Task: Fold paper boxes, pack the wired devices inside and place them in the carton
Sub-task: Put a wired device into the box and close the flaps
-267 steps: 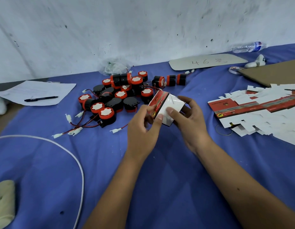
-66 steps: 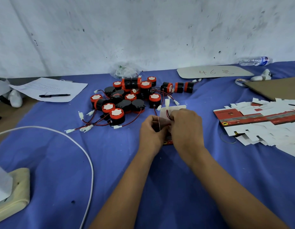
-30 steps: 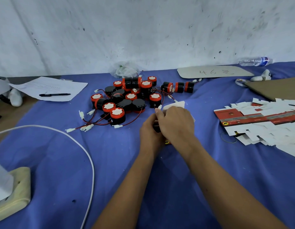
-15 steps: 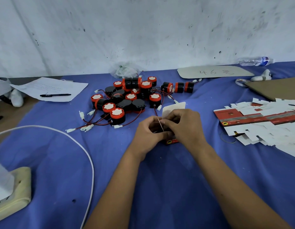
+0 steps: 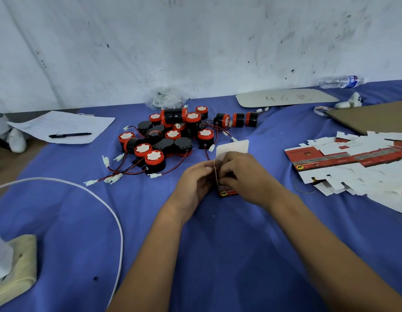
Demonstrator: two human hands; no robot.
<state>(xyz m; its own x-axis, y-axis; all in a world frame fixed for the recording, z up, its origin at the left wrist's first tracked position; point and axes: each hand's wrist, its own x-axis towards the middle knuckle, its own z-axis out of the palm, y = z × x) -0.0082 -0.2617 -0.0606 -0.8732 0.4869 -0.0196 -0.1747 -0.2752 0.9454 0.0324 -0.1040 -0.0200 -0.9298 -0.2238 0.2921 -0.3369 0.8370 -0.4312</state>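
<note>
1. Nearest the camera, at the left edge, a pale yellow padded block lies on the blue cloth, and a smooth white cable curves past it.
2. At the middle of the cloth, the left hand and the right hand meet over a small paper box. Both hands have curled fingers that grasp the box and press it on the cloth.
3. Only the low red corner of the box, with a small yellow round logo, and its white rounded flap behind the hands can be seen. The small print is not readable.
4. A thin wire goes up between the two hands. I cannot tell if a device is inside the box.
5. Just behind and to the left lies a heap of devices: round black bodies, red caps with white faces, thin red and black wires with white plastic plugs.
6. On the right, flat box blanks lie in a loose stack, white with red printed bands and the same yellow logo.
7. Further left, a black pen rests on a sheet of paper.
8. Far right, a brown cardboard sheet; behind it a rounded board with "46" written by hand, and a clear plastic bottle on its side with a blue label.
</note>
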